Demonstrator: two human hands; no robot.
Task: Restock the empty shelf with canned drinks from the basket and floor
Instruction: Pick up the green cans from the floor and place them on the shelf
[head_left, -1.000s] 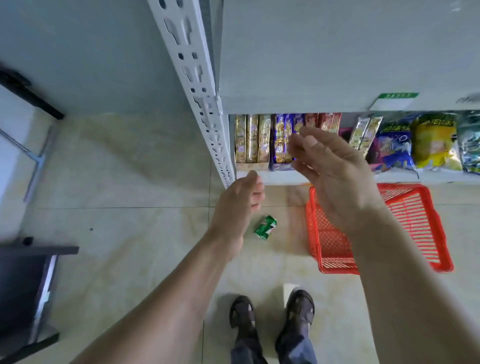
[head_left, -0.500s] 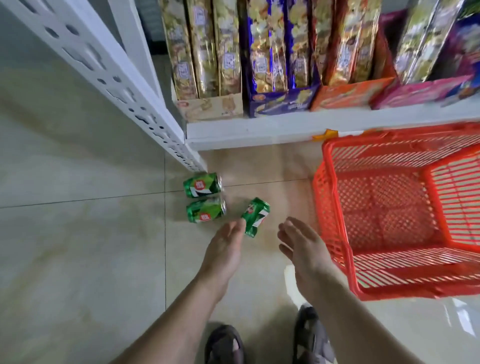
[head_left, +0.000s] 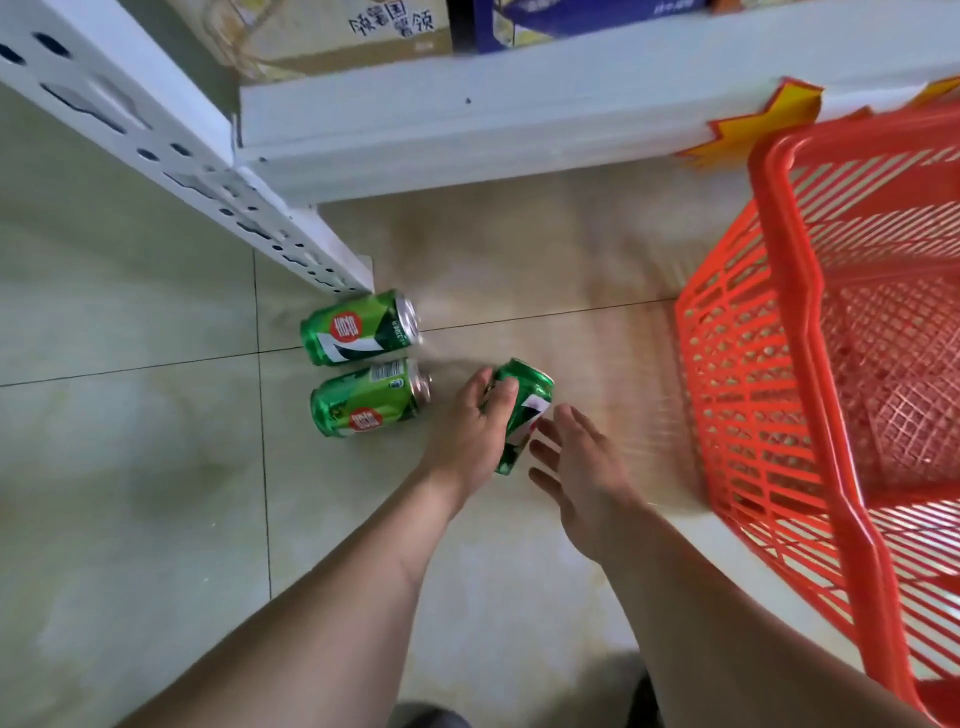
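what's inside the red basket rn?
The red plastic mesh basket shows no cans in its visible part; only mesh floor and walls. Its right portion is out of frame.

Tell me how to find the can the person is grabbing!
Find the red basket on the floor, then look just left of it. Three green cans lie there on their sides. Two lie together by the white shelf post; the grabbed can lies apart, nearest the basket, with the left hand wrapped on it.
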